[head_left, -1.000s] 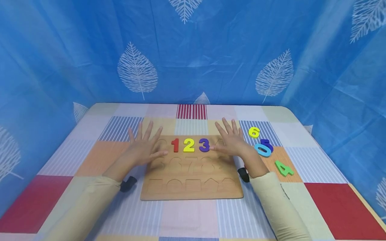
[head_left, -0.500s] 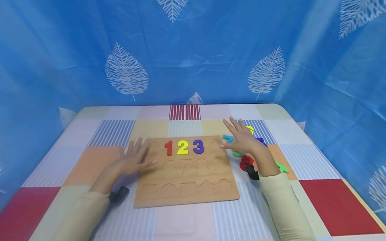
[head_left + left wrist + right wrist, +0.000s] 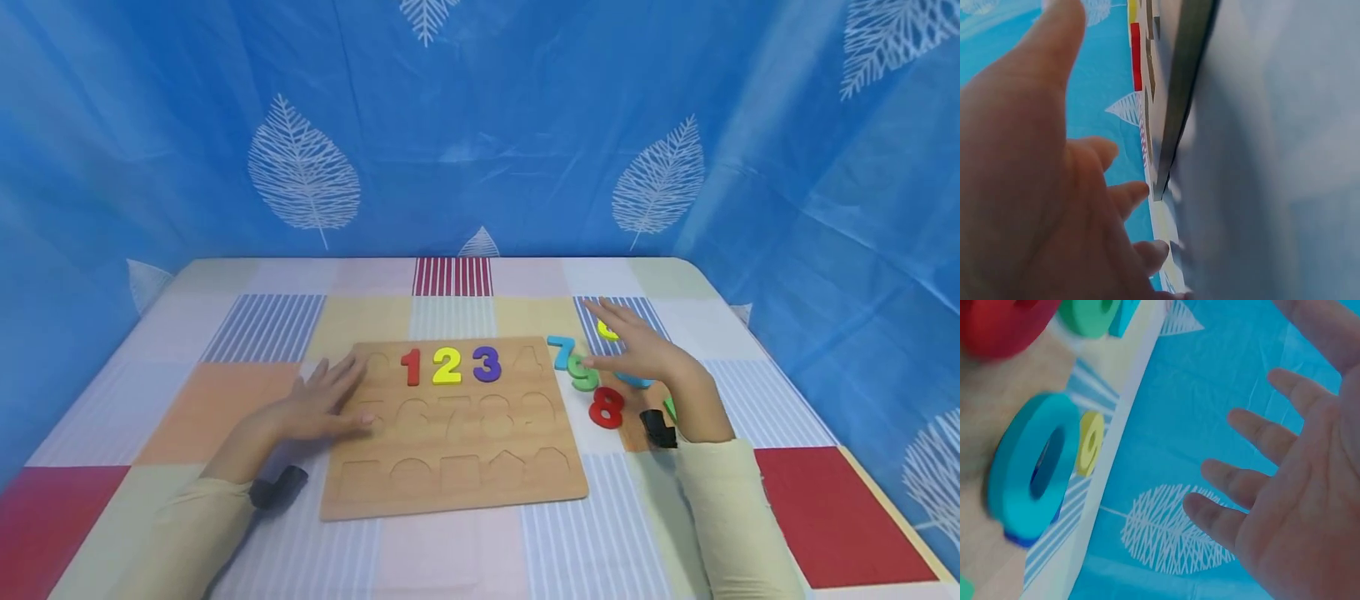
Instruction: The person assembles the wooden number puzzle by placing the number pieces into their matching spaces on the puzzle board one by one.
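Head view: bright, soft, fairly even light. Pale sheen streaks on the glossy blue leaf-printed curtain point(image 3: 487, 150); side edges look stretched. Diffuse shadows on the multicoloured patchwork-print tablecloth point(image 3: 465, 546), below the bare left hand point(image 3: 311, 410). Left wrist view: dimmer, hand shaded, cloth blurred, greyish. Right wrist view: curtain bright, smooth red figure-eight piece point(image 3: 1004, 334) out of focus, top left.

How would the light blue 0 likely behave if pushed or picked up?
The light blue 0 is probably stiff, judging by its thick, even ring. Its open centre suggests fairly low weight. A push may make it rock or slide, since it seems to overlap a dark blue piece.
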`<state>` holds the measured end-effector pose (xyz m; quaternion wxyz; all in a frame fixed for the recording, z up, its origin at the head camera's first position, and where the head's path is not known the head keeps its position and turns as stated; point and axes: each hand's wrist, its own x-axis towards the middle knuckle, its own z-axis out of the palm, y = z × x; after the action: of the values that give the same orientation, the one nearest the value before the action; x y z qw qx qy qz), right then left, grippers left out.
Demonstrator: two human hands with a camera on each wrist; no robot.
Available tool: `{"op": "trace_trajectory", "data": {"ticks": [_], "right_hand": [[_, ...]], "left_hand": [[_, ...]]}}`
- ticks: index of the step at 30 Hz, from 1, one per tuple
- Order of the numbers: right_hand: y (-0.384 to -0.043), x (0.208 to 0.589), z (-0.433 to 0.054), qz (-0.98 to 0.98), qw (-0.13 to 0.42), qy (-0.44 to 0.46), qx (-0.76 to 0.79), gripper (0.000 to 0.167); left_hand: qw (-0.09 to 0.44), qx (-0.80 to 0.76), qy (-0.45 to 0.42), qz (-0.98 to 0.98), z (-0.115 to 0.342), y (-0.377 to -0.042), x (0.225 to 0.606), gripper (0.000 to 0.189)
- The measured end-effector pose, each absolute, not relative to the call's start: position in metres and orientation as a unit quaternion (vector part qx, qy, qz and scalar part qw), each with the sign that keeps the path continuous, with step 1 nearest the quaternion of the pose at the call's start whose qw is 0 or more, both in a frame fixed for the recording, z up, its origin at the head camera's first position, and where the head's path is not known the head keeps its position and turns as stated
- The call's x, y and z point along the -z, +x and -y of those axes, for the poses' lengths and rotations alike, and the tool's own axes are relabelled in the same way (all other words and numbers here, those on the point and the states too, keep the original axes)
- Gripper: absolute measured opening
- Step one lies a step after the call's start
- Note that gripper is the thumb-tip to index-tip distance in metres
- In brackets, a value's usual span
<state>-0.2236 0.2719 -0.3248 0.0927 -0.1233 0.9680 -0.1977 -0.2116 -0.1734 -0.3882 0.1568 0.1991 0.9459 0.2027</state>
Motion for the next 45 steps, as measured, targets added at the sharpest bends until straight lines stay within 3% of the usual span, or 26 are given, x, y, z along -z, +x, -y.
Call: {"op": "trace_trajectory", "data": {"ticks": [13,27,37,45], "right_hand": [[-0.215,0.334,-0.278,-0.964,0.144,-0.108,0.198,0.082],[-0.205,0.337,-0.270,-0.965,0.216,-0.036,0.146,0.091],[-0.201,0.343,-0.266,-0.958,0.254,-0.030,0.127,0.086],[-0.197,0.350,-0.266,-0.964,0.241,-0.040,0.109,0.072]], "left_hand": [[0.163,-0.179,0.196,-0.950,0.176,-0.216,0.391,0.116],[0.163,-0.171,0.217,-0.947,0.177,-0.221,0.392,0.121],[0.175,-0.166,0.216,-0.946,0.180,-0.213,0.390,0.126],[0.179,-0.156,0.220,-0.946,0.178,-0.213,0.390,0.128]]}}
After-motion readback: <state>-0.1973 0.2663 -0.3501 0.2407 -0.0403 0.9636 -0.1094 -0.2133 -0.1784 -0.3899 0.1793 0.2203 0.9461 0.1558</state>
